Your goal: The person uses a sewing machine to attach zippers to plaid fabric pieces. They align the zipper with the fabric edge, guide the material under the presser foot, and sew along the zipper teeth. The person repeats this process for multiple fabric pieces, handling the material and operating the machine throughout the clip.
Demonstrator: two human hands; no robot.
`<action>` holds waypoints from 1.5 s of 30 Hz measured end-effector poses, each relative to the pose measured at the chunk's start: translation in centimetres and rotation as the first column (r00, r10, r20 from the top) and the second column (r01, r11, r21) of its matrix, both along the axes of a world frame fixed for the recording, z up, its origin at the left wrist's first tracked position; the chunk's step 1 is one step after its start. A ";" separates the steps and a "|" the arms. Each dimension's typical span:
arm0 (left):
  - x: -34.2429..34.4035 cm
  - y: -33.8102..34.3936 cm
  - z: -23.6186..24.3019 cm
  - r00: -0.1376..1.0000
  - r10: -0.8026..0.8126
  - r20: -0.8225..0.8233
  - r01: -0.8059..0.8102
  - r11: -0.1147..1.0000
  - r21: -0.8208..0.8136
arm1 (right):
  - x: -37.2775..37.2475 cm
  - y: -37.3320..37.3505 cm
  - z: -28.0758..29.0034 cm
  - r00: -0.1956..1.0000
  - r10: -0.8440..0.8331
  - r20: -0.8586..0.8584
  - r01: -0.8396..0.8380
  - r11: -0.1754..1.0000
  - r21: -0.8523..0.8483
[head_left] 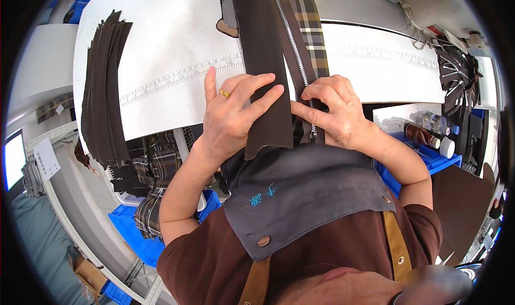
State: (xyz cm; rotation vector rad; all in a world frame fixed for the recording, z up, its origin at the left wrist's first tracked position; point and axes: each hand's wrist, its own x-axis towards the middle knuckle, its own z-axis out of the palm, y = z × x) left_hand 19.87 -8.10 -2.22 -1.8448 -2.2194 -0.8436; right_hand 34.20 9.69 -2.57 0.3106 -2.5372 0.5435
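zipper [292, 39] pinched in right grip [338, 112]; brown strip [262, 53] lies under splayed left grip [230, 110].

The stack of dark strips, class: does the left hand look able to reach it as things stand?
Probably yes: the left hand touches a dark fabric panel, and only white tabletop with ruler markings shows between it and the stack of dark strips.

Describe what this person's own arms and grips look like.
Short, plain dark-brown sleeves leave the forearms bare. The left grip wears a gold-coloured ring on one finger; no ring shows on the right grip. No gloves, watch or bracelet are visible.
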 end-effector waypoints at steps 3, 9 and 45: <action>-0.3 -0.3 0.0 1.000 -0.027 0.009 0.027 1.000 -0.016 | 0.5 0.7 -0.7 0.994 0.077 -0.083 -0.080 0.996 -0.035; -0.5 -0.6 0.1 0.997 -0.032 0.067 0.031 0.999 0.015 | 0.6 -0.9 0.7 0.992 0.026 -0.126 -0.026 1.000 -0.003; -9.0 6.7 0.6 0.991 0.018 -0.132 -0.033 0.993 -0.109 | -0.6 0.9 1.7 0.983 0.088 0.159 -0.099 0.993 0.061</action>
